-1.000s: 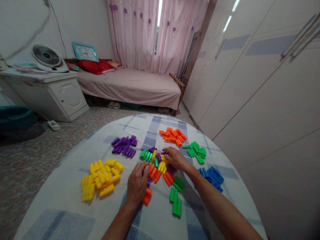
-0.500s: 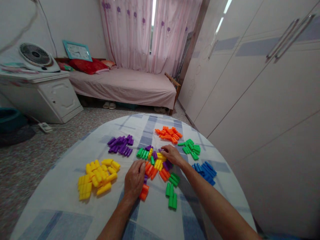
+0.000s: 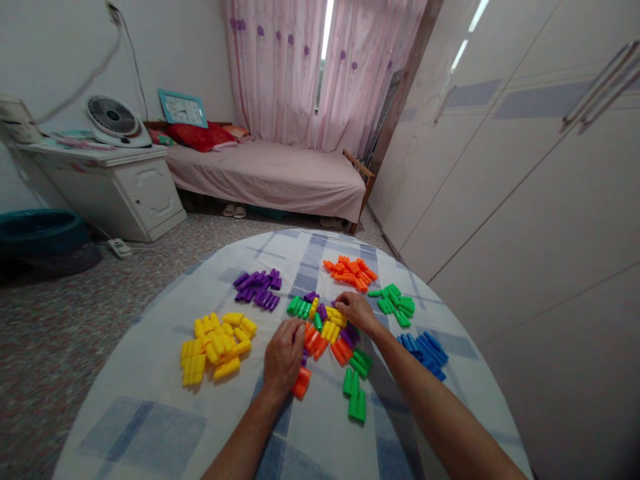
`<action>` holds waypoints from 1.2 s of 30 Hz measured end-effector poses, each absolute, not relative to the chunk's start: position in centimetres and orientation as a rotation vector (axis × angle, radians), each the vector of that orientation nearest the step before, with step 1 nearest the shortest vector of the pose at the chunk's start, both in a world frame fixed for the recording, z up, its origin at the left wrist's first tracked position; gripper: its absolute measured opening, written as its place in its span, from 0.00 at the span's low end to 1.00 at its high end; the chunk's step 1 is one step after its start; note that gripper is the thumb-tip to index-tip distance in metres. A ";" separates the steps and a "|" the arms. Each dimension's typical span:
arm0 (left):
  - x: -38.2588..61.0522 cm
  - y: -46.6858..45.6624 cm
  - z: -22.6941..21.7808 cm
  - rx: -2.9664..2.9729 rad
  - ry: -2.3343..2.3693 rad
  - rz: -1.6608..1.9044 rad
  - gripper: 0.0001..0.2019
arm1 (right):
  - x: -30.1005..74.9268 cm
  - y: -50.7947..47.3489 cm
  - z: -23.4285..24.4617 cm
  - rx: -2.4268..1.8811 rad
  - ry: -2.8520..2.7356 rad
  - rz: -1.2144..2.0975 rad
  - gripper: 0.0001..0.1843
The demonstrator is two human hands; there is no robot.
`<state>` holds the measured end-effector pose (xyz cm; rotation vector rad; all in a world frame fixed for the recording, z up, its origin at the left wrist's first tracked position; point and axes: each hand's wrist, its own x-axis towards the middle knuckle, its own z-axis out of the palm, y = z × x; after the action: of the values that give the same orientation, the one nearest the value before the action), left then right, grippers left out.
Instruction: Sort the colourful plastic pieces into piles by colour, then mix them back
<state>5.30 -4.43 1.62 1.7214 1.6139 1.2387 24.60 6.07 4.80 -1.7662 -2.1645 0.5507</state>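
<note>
A mixed heap of small plastic pegs [image 3: 327, 331] in green, yellow, orange and purple lies in the middle of a round table [image 3: 150, 427]. My left hand [image 3: 283, 357] rests palm down on the heap's left side, fingers curled over orange pegs. My right hand [image 3: 356, 311] lies on the heap's right side, fingertips pressed on yellow and purple pegs. Sorted piles lie around the heap: yellow [image 3: 215, 346], purple [image 3: 259, 289], orange [image 3: 350, 272], green [image 3: 393, 302], blue [image 3: 424, 347]. A few green pegs [image 3: 355, 395] lie near my right forearm.
The table wears a white cloth with blue checks. Beyond it stand a bed [image 3: 270, 177] with a pink cover, a white cabinet [image 3: 117, 190] bearing a fan [image 3: 114, 120], and pink curtains. White wardrobe doors [image 3: 525, 173] fill the right side.
Both hands stay on the mixed heap with hardly any shift. The head camera has swung about, so the whole scene sits slightly differently in view.
</note>
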 end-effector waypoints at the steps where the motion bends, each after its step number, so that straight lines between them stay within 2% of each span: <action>1: 5.3 -4.4 1.7 1.719 1.615 1.236 0.16 | 24.6 6.0 4.8 -1.761 -2.165 0.548 0.11; 14: 5.1 -4.4 1.4 1.732 1.612 1.259 0.13 | 26.1 0.3 5.1 -1.681 -1.962 0.466 0.13; 20: 5.0 -4.4 1.5 1.729 1.606 1.284 0.13 | 24.0 0.2 6.5 -1.487 -2.105 0.475 0.15; 23: 5.0 -4.4 1.3 1.722 1.601 1.300 0.13 | 23.6 -1.3 6.8 -1.450 -1.964 0.494 0.15; 29: 5.0 -4.5 1.5 1.722 1.624 1.304 0.13 | 24.4 -6.8 4.4 -1.573 -1.566 0.452 0.16; 36: 4.7 -4.6 1.4 1.742 1.625 1.313 0.14 | 24.5 -9.1 2.0 -1.643 -1.580 0.364 0.20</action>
<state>4.74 -4.64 1.37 1.7419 1.6253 1.3129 24.46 -9.07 2.04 -1.6429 -1.5803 0.3636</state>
